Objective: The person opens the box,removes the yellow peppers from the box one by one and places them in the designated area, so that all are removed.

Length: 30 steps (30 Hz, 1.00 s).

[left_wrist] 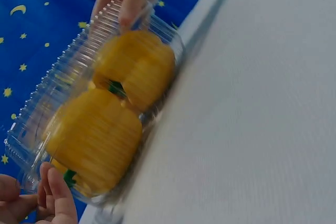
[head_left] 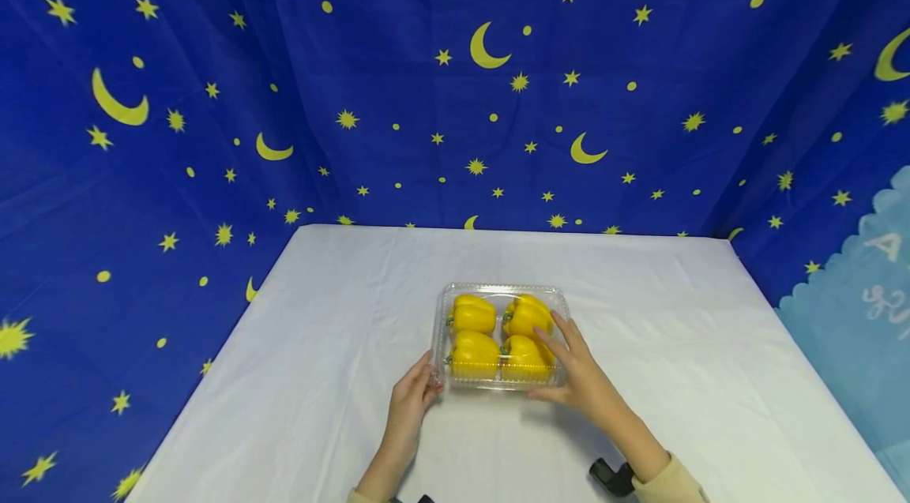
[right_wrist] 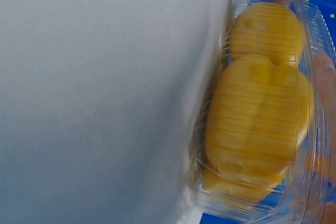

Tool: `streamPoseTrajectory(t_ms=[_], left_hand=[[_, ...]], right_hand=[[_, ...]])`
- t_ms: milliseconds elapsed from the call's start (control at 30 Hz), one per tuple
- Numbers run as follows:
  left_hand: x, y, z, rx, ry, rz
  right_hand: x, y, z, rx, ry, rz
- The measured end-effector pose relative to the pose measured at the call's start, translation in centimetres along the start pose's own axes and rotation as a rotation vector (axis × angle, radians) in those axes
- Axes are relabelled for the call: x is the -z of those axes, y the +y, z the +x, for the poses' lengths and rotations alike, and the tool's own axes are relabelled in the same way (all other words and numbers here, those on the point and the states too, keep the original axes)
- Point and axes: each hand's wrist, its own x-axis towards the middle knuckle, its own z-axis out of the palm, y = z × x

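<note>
Likely for steadiness, the box (head_left: 499, 288) of peppers (head_left: 474, 354) is pinched by the left hand (head_left: 413, 391), the right hand (head_left: 581, 375) spread opposite.

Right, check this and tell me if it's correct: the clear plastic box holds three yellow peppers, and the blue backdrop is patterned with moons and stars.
The count is wrong: the clear plastic box holds four yellow peppers, two behind two, as the head view shows. The blue backdrop is indeed patterned with moons and stars.
</note>
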Motion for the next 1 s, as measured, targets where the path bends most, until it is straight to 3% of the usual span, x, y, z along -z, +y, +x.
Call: streamPoseTrajectory(t_ms=[100,233,367,500,667,1000], left_hand=[[0.1,0.0,-0.1,0.057,-0.008,-0.177],[0.3,-0.1,-0.2,0.099,-0.021,-0.291],[0.5,-0.2,-0.2,0.124,-0.009,-0.295],[0.6,-0.3,-0.1,0.147,0.046,-0.293],[0.7,-0.4,-0.1,0.150,0.069,-0.284],[0.4,-0.5,-0.1,0.108,0.067,-0.294]], right_hand=[[-0.1,0.1,0.0,0.024,0.022,-0.072],[-0.3,0.3,0.1,0.115,0.071,-0.198],[-0.3,0.6,0.2,0.223,0.105,-0.284],[-0.3,0.7,0.3,0.313,0.097,-0.356],[-0.2,0.7,0.6,0.383,0.081,-0.441],[-0.1,0.3,1.6,0.480,0.043,-0.417]])
